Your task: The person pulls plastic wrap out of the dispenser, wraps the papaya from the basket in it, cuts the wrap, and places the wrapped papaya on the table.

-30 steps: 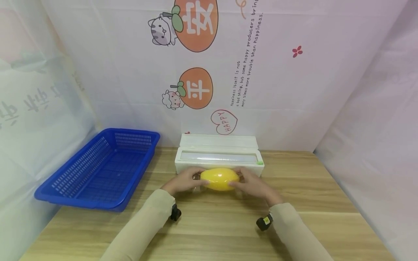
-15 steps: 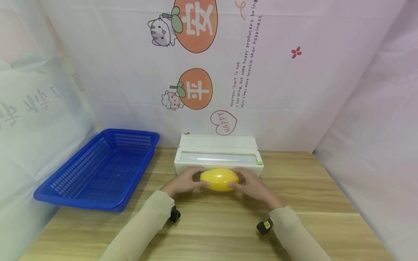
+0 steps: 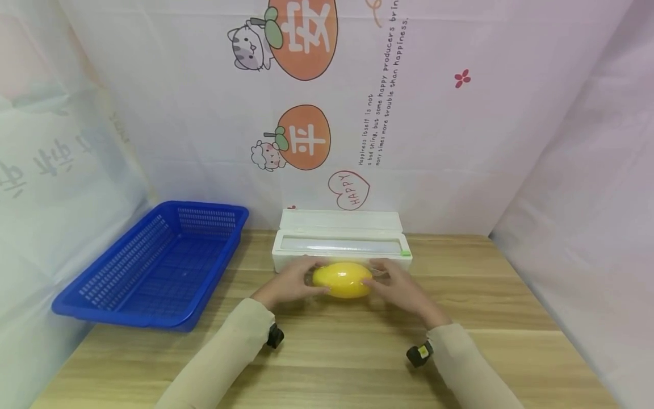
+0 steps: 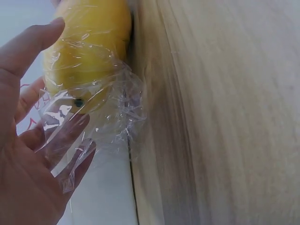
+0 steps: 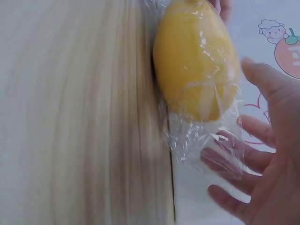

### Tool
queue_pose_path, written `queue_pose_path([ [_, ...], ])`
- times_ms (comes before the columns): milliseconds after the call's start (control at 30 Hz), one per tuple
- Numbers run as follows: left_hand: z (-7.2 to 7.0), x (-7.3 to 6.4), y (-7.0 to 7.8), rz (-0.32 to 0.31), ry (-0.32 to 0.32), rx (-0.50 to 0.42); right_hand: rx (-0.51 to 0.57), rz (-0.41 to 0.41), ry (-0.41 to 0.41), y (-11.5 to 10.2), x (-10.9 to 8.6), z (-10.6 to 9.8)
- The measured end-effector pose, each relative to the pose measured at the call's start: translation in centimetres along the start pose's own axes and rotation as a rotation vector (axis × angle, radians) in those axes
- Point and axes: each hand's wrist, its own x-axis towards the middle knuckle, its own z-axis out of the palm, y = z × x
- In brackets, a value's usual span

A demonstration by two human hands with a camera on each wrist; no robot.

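Note:
A yellow oval fruit [image 3: 342, 280] in clear plastic wrap lies crosswise on the wooden table, in front of a white cling film box [image 3: 342, 262]. At its left end is my left hand [image 3: 292, 281], thumb tip at the fruit's edge and loosely bent fingers behind the loose wrap [image 4: 103, 126]. My right hand [image 3: 398, 287] is at the other end. In the right wrist view its thumb tip is beside the fruit, and its spread fingers [image 5: 225, 161] show through the hanging wrap.
A blue plastic basket [image 3: 214, 284] stands on the left of the wooden table [image 3: 352, 363]. The cling film box has its lid up against the printed white backdrop [image 3: 419, 130], with a green slider [image 3: 405, 253] at its right end. White sheets hang on both sides.
My right hand has drawn back slightly to the right from the fruit's end, and its fingers have loosened. The left fingers have shifted a little. The fruit stays nearly in place.

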Motion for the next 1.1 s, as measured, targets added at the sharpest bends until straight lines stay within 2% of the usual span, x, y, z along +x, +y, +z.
queue_pose_path([
  [133,0.1,0.0,0.0,0.022,0.013,0.016,-0.030,-0.052,0.128,0.1,0.2,-1.0],
  [233,0.0,0.0,0.0,0.008,0.014,0.022,-0.060,-0.074,0.242,0.4,0.5,-2.1],
  [367,-0.1,-0.1,-0.1,-0.004,0.014,0.024,-0.113,-0.063,0.308,1.3,1.3,-3.3],
  [500,-0.2,-0.1,-0.2,-0.001,0.013,0.017,-0.179,-0.024,0.296,2.5,2.1,-4.1],
  [600,-0.2,-0.1,-0.2,-0.012,0.008,0.015,-0.180,0.013,0.258,3.3,2.5,-4.5],
  [867,-0.3,-0.1,-0.2,-0.016,0.017,0.018,-0.041,0.086,0.167,4.6,2.4,-4.8],
  [1100,-1.0,-0.1,0.1,-0.012,0.037,0.011,-0.008,0.101,0.135,5.3,2.2,-4.7],
])
